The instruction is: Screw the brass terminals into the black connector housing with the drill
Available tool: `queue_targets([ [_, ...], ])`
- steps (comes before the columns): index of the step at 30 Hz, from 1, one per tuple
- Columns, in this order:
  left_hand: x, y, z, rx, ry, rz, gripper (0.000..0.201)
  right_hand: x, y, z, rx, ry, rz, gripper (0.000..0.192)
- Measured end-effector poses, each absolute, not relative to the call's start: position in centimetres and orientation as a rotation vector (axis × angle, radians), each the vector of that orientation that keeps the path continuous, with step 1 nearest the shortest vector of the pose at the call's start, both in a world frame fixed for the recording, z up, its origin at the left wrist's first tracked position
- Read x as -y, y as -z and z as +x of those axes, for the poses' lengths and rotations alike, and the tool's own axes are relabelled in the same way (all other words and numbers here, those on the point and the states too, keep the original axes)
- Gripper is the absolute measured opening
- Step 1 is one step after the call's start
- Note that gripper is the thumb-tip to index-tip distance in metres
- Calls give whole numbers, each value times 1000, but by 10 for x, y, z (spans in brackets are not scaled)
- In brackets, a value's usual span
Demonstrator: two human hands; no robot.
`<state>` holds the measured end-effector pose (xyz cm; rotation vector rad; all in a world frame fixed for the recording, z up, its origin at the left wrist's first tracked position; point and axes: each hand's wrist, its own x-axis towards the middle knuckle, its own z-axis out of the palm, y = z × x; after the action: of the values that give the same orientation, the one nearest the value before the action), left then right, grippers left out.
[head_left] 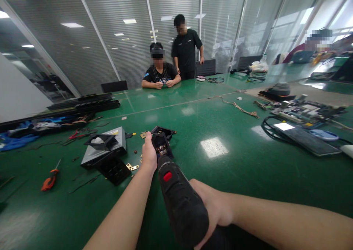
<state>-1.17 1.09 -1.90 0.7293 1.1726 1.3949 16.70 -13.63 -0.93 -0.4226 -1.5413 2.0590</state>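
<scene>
My right hand (212, 202) is wrapped round the grip of a black cordless drill (179, 202) with a red switch on top. The drill's front end points away from me, at a small black plastic housing (165, 141) with brass-coloured metal parts inside. My left hand (149, 154) holds that housing from its left side, thumb up. Whether the drill's bit touches a part inside is hidden by the chuck. Behind the housing lies another black plastic piece (158, 130). Small brass-coloured plates (134, 167) are scattered left of my left hand.
Left on the green table (234, 191) are a grey metal box (120, 137) bearing black frames, an orange screwdriver (50, 180) and blue gloves (12, 141). A circuit board (306, 110), cables and a black flat device (309, 137) lie right. Two people are across the table.
</scene>
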Motion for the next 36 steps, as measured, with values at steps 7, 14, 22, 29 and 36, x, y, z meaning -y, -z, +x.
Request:
queue_targets([
  [7,-12,21,-12,-1172,-1415,730,65,136,7,167,1532,-2083,-397,57],
  [14,-13,23,-12,-1160,-1403,742,69,137,10,166,1516,-2110,-451,58],
  [22,-12,20,-11,-1173,-1402,732,67,137,6,166,1511,-2095,-436,55],
  [29,-9,18,-10,-1157,-1418,738,64,137,7,167,1515,-2122,-419,57],
  [36,-9,17,-10,-1174,-1403,766,65,136,7,168,1535,-2075,-397,55],
])
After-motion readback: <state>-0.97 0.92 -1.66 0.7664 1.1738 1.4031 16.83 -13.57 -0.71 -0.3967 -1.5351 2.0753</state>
